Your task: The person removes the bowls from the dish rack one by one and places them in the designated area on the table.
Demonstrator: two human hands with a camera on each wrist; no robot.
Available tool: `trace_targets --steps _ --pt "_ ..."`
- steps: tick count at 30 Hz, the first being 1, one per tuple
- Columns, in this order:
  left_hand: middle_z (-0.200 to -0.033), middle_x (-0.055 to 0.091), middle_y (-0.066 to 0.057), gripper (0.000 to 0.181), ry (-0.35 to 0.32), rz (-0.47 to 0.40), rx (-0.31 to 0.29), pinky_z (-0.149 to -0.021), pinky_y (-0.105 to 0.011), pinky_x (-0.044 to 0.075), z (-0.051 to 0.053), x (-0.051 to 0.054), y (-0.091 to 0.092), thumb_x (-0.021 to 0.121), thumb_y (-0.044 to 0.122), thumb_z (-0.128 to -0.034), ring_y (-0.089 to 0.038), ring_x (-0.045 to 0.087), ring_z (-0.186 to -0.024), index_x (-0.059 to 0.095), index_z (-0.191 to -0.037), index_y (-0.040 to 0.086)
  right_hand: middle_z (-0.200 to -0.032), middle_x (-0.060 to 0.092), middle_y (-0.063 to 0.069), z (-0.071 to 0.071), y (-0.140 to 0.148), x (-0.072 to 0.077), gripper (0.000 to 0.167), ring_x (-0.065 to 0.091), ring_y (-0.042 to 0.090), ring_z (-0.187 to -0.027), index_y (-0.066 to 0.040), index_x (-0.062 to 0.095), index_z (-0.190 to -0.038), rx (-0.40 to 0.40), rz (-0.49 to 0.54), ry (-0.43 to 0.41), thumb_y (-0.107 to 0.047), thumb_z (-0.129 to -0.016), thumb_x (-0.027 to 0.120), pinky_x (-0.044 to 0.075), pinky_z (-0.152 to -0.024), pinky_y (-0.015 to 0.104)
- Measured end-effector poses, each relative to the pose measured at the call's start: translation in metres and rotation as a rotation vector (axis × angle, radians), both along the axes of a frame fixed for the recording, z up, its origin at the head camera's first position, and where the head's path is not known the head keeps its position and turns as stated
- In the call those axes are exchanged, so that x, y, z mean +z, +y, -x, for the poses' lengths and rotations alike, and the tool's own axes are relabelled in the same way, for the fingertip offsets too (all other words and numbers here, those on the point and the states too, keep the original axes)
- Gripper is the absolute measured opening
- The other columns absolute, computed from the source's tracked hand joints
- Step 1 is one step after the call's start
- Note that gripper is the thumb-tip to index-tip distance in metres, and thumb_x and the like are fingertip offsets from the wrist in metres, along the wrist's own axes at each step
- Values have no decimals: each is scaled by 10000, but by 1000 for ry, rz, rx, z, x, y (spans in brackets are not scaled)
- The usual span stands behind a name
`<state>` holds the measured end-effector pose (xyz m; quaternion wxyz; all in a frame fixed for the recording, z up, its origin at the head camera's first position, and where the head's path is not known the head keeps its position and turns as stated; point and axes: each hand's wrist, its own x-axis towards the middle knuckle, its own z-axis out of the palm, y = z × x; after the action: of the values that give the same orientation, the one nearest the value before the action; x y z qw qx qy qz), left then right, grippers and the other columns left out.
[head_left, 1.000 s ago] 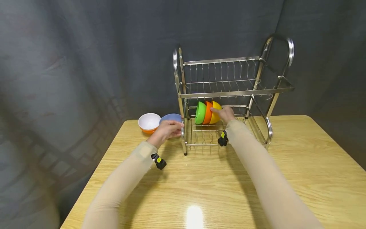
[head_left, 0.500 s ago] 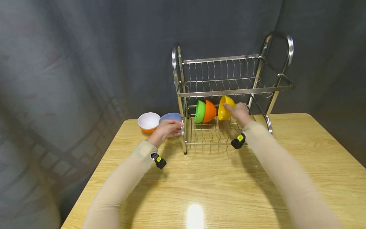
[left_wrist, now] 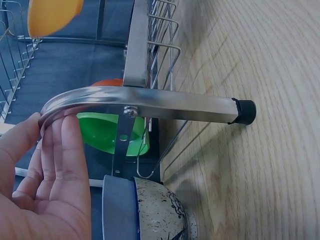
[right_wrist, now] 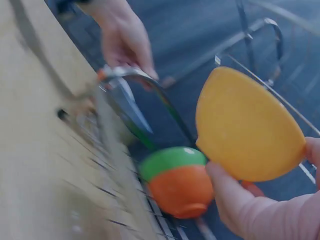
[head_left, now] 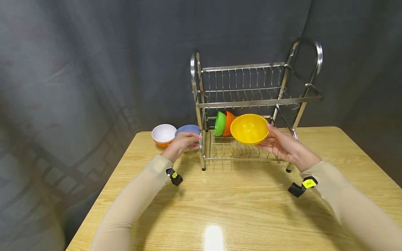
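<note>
A yellow bowl (head_left: 249,129) is in my right hand (head_left: 284,144), thumb at its rim and fingers underneath. It is held in front of the lower tier, its inside facing me. My left hand (head_left: 183,143) grips the curved tube at the left end of the steel dish rack (head_left: 251,104); in the left wrist view the thumb and fingers (left_wrist: 65,155) pinch that tube. On the lower tier a green bowl (head_left: 220,124) and an orange bowl (head_left: 229,122) stand on their sides, nested together. The right wrist view is blurred.
Left of the rack, a white-lined bowl with an orange outside (head_left: 164,134) stands on the wooden table (head_left: 188,205). Beside it is a blue-lined bowl (head_left: 187,129), partly behind my left hand; its outside is speckled. A dark curtain (head_left: 150,62) hangs behind.
My right hand has drawn the yellow bowl away from the orange one, out of the rack toward me, and turned its opening my way. The left hand stays on the rack.
</note>
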<state>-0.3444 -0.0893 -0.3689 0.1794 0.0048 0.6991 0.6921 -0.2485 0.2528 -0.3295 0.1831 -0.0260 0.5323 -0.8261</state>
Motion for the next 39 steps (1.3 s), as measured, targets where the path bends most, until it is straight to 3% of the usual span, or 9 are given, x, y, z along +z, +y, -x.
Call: trace_targets --steps 7,17,20,22,27,30,32,34,39 --pt "-717 646 -12 86 12 10 1 -679 -248 594 0 -1 0 654 44 -909 -102 626 -629 648 -981 -1 -1113 660 89 -25 -16 -25 353 670 211 -1045 -57 394 -1247 155 30 -25 -347 -1047 372 503 -983 358" --pt "-724 638 -12 98 9 30 -9 -828 -333 589 -2 -2 0 632 44 -925 -96 622 -640 637 -1003 -14 -1087 646 93 -31 -24 -43 542 676 200 -1022 43 268 -1373 154 -84 -48 -371 -1043 389 512 -964 349" --pt "-722 625 -20 176 54 59 0 -848 -373 583 -5 -2 1 630 47 -927 -96 619 -628 628 -1057 -71 -1095 635 93 -31 -24 -43 652 668 192 -1031 100 170 -1430 169 -106 -44 -383 -1044 380 513 -968 345" --pt "-743 626 -18 216 150 96 44 -823 -372 592 -10 -1 2 656 61 -912 -87 616 -626 635 -1074 -80 -1101 631 92 -32 -23 -42 661 665 188 -1036 103 162 -1432 174 -103 -41 -386 -1044 378 512 -971 343" --pt "-819 664 -88 160 604 217 237 -676 -204 524 -37 4 13 678 125 -899 -68 565 -686 689 -977 -13 -1115 632 86 -30 -22 -39 482 668 194 -1042 11 296 -1342 183 -71 -26 -365 -1050 365 516 -964 352" --pt "-834 677 -141 147 753 211 224 -620 -198 460 -57 9 22 632 122 -928 -124 548 -685 693 -915 -10 -1133 623 89 -30 -22 -37 410 667 203 -1052 -33 323 -1302 185 -46 -23 -357 -1053 358 504 -974 365" --pt "-849 677 -173 177 725 169 129 -637 -256 513 -71 13 29 598 126 -951 -147 569 -697 690 -930 -24 -1140 617 89 -30 -22 -36 406 665 203 -1055 -39 317 -1302 185 -35 -27 -356 -1053 358 505 -974 365" --pt "-938 682 -198 225 603 103 6 -716 -317 570 -83 16 35 561 141 -975 -143 605 -746 676 -1021 -46 -1144 611 91 -30 -22 -35 407 663 204 -1058 -43 313 -1306 185 -25 -33 -357 -1052 359 506 -976 363" --pt "-1211 600 -248 442 82 -150 -245 -1009 -435 492 -95 17 47 444 260 -1037 -180 647 -956 517 -1292 -93 -1147 606 100 -33 -22 -33 382 663 210 -1057 -62 335 -1288 193 -19 -30 -362 -1053 350 517 -964 346"
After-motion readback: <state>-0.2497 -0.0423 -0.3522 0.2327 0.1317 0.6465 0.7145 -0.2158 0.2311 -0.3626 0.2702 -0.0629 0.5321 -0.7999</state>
